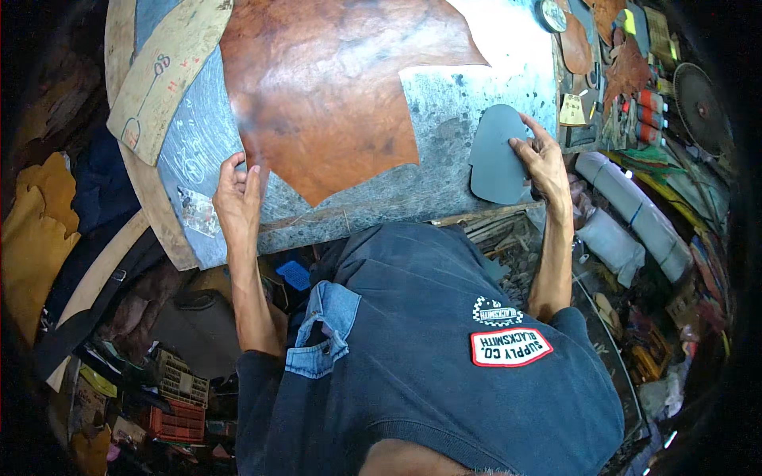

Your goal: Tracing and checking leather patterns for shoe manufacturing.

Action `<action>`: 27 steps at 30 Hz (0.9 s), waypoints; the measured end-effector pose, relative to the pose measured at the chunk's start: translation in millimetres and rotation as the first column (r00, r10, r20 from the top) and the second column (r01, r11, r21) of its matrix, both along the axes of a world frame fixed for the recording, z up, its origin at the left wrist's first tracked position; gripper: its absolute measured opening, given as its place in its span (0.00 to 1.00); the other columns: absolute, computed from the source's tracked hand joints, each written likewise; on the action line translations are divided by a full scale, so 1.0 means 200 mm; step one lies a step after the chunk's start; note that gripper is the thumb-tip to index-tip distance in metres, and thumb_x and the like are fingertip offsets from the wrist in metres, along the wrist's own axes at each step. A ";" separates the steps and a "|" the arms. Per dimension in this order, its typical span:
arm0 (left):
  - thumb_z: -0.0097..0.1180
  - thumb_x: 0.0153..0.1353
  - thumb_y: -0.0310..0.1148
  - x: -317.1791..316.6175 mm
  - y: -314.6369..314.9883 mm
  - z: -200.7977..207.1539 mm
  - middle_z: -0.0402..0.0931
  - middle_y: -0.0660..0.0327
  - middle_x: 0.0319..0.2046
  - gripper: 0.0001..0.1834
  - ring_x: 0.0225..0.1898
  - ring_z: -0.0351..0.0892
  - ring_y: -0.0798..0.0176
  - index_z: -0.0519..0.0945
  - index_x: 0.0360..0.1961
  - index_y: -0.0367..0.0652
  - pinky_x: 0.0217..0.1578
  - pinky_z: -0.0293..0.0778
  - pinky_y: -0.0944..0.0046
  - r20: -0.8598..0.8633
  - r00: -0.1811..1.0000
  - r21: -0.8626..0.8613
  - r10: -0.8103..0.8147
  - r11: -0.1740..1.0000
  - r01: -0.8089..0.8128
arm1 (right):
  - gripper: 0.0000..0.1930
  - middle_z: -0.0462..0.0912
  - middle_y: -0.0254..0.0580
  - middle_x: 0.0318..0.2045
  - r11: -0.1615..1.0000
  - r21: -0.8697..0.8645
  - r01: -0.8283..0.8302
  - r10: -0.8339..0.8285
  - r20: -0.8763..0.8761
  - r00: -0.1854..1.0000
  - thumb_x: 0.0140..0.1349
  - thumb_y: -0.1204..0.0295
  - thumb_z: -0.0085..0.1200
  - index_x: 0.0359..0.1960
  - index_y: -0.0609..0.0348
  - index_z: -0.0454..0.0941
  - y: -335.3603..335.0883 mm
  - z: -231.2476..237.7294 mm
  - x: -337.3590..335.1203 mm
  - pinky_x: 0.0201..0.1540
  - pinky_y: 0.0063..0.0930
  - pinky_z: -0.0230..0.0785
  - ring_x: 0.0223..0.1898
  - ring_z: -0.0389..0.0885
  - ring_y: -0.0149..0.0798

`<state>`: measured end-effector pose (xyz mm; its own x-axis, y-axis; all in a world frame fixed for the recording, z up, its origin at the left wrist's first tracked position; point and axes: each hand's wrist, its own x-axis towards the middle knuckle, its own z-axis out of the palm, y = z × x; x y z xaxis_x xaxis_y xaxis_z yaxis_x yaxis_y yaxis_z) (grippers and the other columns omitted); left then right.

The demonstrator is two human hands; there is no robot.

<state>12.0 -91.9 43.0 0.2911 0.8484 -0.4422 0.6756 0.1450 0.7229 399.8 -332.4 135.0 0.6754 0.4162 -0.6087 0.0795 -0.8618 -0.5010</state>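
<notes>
"Listing progress?"
"Brown leather [325, 103]: spread mid-worktop [440, 131], tapering toward the near edge; right side stepped, apparently cut already. Grey rounded panel [496, 155]: near right corner, off the leather, pinched by right hand's [546, 163] thumb and fingers. Judged remaining: most."
"Left hand [238, 190]?"
"At leather's left edge, half-curled; grip cannot be told."
"Obstacles?"
"Pale marked sheet [163, 83], left edge, beside leather; round tin [551, 14], right edge."
</notes>
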 end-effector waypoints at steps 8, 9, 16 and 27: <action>0.60 0.63 0.30 0.02 0.04 0.03 0.74 0.68 0.23 0.18 0.24 0.71 0.77 0.73 0.53 0.38 0.22 0.65 0.74 -0.017 1.000 -0.042 0.016 0.999 -0.016 | 0.26 0.75 0.32 0.23 0.992 0.126 -0.032 0.047 -0.116 0.992 0.61 0.72 0.56 0.62 0.54 0.72 0.12 0.00 0.07 0.28 0.21 0.62 0.27 0.69 0.22; 0.60 0.62 0.30 0.03 0.04 0.03 0.74 0.67 0.22 0.19 0.23 0.71 0.77 0.73 0.53 0.38 0.22 0.65 0.74 -0.026 1.000 -0.032 -0.006 0.999 0.006 | 0.25 0.75 0.32 0.24 0.978 0.197 -0.066 0.091 -0.122 0.988 0.61 0.71 0.56 0.62 0.54 0.72 0.14 -0.01 0.08 0.30 0.21 0.63 0.28 0.69 0.22; 0.61 0.61 0.32 0.03 0.04 0.05 0.77 0.63 0.22 0.16 0.22 0.74 0.72 0.76 0.49 0.40 0.22 0.69 0.68 -0.056 0.998 -0.031 0.007 0.999 -0.009 | 0.23 0.75 0.28 0.24 0.820 0.561 -0.115 0.267 -0.197 0.943 0.62 0.69 0.55 0.61 0.53 0.74 0.59 -0.01 -0.24 0.32 0.21 0.64 0.27 0.68 0.22; 0.60 0.59 0.31 0.03 -0.02 0.09 0.78 0.51 0.36 0.19 0.35 0.80 0.53 0.76 0.52 0.39 0.36 0.75 0.55 -0.225 0.951 0.566 -0.213 0.766 0.306 | 0.18 0.81 0.61 0.43 0.891 0.225 -0.394 0.291 0.384 0.876 0.62 0.69 0.53 0.53 0.59 0.78 0.35 -0.31 -0.40 0.47 0.45 0.72 0.43 0.81 0.57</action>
